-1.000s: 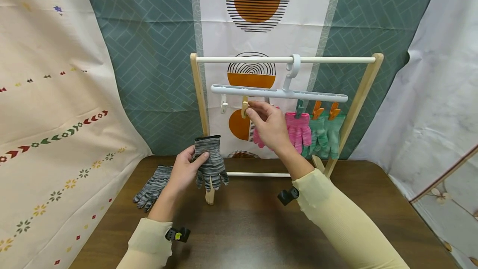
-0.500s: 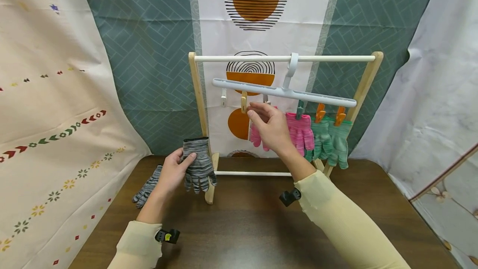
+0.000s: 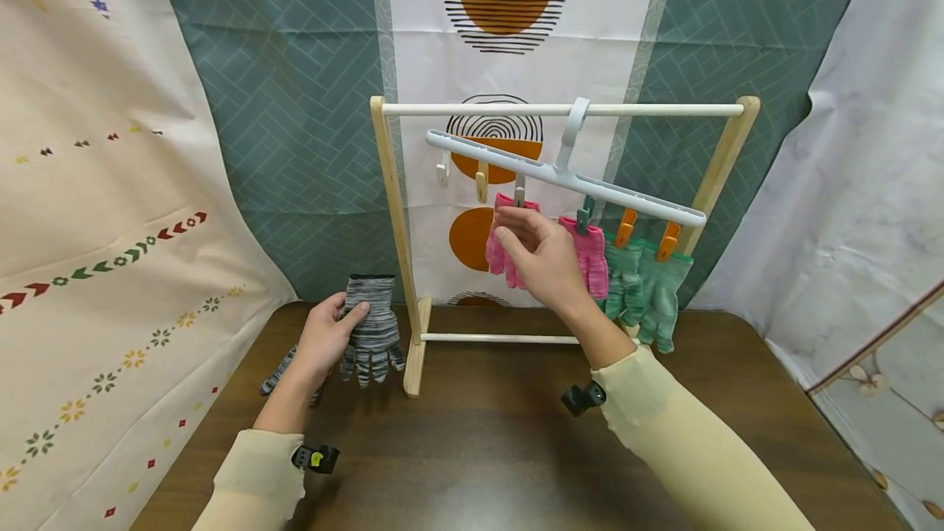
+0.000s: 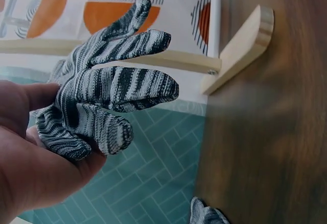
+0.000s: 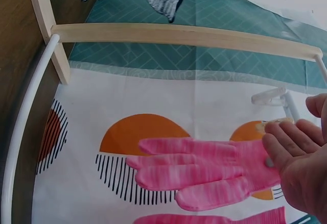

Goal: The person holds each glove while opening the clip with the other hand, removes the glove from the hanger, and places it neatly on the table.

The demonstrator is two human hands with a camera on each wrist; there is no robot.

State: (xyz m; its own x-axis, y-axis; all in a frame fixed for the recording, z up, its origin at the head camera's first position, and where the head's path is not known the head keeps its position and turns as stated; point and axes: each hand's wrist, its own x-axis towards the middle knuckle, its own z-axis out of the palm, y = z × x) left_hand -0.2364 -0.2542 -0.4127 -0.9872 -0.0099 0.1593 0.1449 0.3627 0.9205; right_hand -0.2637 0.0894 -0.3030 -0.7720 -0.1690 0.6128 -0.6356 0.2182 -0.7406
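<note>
My left hand (image 3: 319,342) pinches a grey-and-black striped knit glove (image 3: 374,330) near its cuff, thumb in front; its fingers hang down. In the left wrist view the glove's fingers (image 4: 138,86) spread away from the palm. My right hand (image 3: 549,265) is raised under a pale blue clip hanger (image 3: 509,161), fingers loosely bent and holding nothing. Its fingertips overlap the cuff of a pink glove (image 5: 204,165) in the right wrist view. A grey clip (image 3: 519,191) holds that glove. Left of it, a yellow clip (image 3: 482,184) and a white clip (image 3: 443,172) hang without gloves.
The hanger hooks over the rack's white top rod (image 3: 472,110), tilted down to the right. Another pink glove (image 3: 592,265) and two green gloves (image 3: 659,301) hang from it. A second striped glove (image 3: 276,371) lies on the brown table (image 3: 472,441), partly behind my left arm.
The hanger's left end has risen and its right end dropped. My left hand has carried the striped glove leftward. My right hand has come away from the yellow clip, which now hangs free.
</note>
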